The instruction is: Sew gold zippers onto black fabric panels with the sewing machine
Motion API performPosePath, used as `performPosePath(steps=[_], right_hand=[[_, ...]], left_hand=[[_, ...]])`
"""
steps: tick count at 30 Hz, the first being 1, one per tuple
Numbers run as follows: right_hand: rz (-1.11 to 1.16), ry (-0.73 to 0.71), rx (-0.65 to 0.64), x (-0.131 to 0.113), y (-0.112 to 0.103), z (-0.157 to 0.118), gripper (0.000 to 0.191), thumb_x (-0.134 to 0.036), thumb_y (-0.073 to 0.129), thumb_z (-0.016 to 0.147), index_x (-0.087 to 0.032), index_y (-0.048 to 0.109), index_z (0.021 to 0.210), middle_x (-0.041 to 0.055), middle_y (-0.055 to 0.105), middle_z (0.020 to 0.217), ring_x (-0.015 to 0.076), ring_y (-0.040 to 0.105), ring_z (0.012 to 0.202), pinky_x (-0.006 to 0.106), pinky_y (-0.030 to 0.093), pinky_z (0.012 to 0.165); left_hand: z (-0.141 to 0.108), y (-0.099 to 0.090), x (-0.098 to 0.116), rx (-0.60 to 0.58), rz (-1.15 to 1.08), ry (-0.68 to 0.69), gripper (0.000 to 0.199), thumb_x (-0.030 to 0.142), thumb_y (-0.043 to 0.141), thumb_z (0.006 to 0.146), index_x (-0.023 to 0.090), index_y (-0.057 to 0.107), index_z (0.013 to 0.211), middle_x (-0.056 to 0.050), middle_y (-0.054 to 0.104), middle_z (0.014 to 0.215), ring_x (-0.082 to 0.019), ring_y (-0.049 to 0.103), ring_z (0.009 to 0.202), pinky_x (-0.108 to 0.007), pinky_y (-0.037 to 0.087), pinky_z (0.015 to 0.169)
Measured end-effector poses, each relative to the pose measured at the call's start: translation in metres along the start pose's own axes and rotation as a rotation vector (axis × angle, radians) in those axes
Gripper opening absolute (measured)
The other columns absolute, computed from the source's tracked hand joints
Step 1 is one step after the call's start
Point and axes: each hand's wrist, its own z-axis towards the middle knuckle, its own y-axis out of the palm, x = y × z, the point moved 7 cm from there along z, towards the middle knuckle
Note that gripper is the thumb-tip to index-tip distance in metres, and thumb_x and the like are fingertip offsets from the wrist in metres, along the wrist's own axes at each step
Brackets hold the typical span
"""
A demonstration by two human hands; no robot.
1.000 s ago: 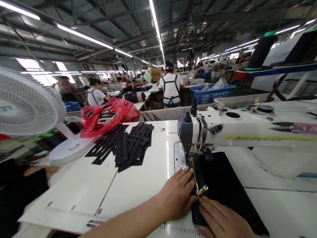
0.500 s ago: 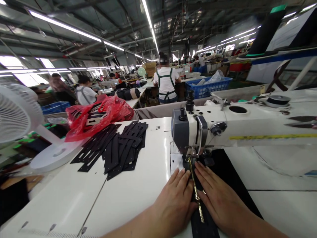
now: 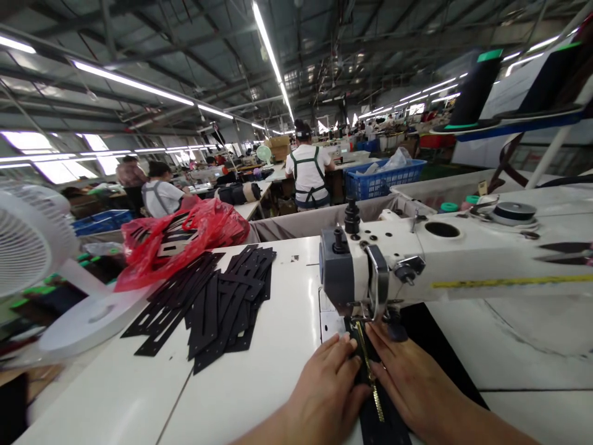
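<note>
Apparently, a brass-toothed zipper (image 3: 364,351) on black fabric (image 3: 378,428) is being held in line for stitching at the sewing machine (image 3: 341,272).
In the head view, the zipper lies above the table (image 3: 259,402) between left hand (image 3: 327,380) and right hand (image 3: 412,374), its far end near the needle area. Both hands' fingers are extended and close together, pressing flat, not pinching; how the seam sits is hard to tell. The next move seems to call for even pressure and straight feeding.

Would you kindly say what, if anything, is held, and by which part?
Nothing is visibly grasped; the left hand and right hand rest on black fabric, either side of the gold-toothed zipper.
</note>
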Motion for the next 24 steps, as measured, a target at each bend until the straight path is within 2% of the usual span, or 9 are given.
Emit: performPosePath(steps=[4, 8, 13, 17, 21, 24], right_hand=[[0.113, 0.039, -0.034, 0.007, -0.002, 0.013, 0.039, -0.021, 0.039, 0.090, -0.010, 0.047, 0.126, 0.0135, 0.062, 0.113, 0.0237, 0.056, 0.107, 0.040, 0.048, 0.091], [0.220, 0.074, -0.067, 0.013, -0.005, 0.025, 0.033, -0.019, 0.037, 0.090, -0.017, 0.053, 0.119, 0.0092, 0.064, 0.107, 0.0204, 0.060, 0.099, 0.036, 0.048, 0.089], [0.269, 0.112, -0.050, 0.021, 0.002, 0.030, 0.031, -0.018, 0.036, 0.090, -0.017, 0.060, 0.110, 0.0090, 0.066, 0.099, 0.0200, 0.061, 0.092, 0.034, 0.050, 0.083], [0.288, 0.157, 0.022, 0.031, 0.012, 0.029, 0.031, -0.020, 0.036, 0.089, -0.017, 0.064, 0.100, 0.0100, 0.067, 0.095, 0.0219, 0.062, 0.091, 0.036, 0.051, 0.083], [0.282, 0.175, 0.035, 0.040, 0.022, 0.029, 0.030, -0.020, 0.036, 0.089, -0.017, 0.064, 0.101, 0.0105, 0.067, 0.095, 0.0229, 0.063, 0.090, 0.037, 0.052, 0.082], [0.287, 0.154, 0.019, 0.042, 0.021, 0.030, 0.029, -0.022, 0.037, 0.090, -0.017, 0.063, 0.101, 0.0094, 0.067, 0.096, 0.0218, 0.063, 0.092, 0.036, 0.051, 0.084]], left_hand=[[0.004, 0.003, -0.010, -0.013, -0.036, -0.051, 0.024, 0.015, 0.053, 0.081, 0.014, 0.058, 0.104, -0.012, 0.060, 0.108, -0.025, 0.056, 0.106, -0.041, 0.048, 0.095], [0.007, 0.009, -0.020, -0.032, -0.069, -0.111, 0.018, 0.012, 0.052, 0.080, 0.016, 0.059, 0.096, -0.011, 0.058, 0.101, -0.024, 0.057, 0.097, -0.039, 0.052, 0.086], [0.010, 0.017, -0.031, -0.053, -0.026, -0.118, 0.013, 0.012, 0.051, 0.080, 0.015, 0.055, 0.091, -0.013, 0.057, 0.101, -0.026, 0.058, 0.095, -0.042, 0.053, 0.083], [0.014, 0.022, -0.040, -0.058, -0.004, -0.156, 0.022, 0.010, 0.051, 0.077, 0.016, 0.053, 0.098, -0.013, 0.057, 0.102, -0.025, 0.059, 0.092, -0.040, 0.054, 0.080], [0.017, 0.023, -0.044, -0.045, -0.009, -0.205, 0.023, 0.010, 0.052, 0.076, 0.017, 0.054, 0.098, -0.011, 0.059, 0.100, -0.024, 0.060, 0.088, -0.038, 0.054, 0.078], [0.020, 0.022, -0.045, -0.041, -0.035, -0.230, 0.021, 0.011, 0.051, 0.078, 0.018, 0.055, 0.097, -0.010, 0.058, 0.101, -0.023, 0.060, 0.089, -0.037, 0.054, 0.079]])
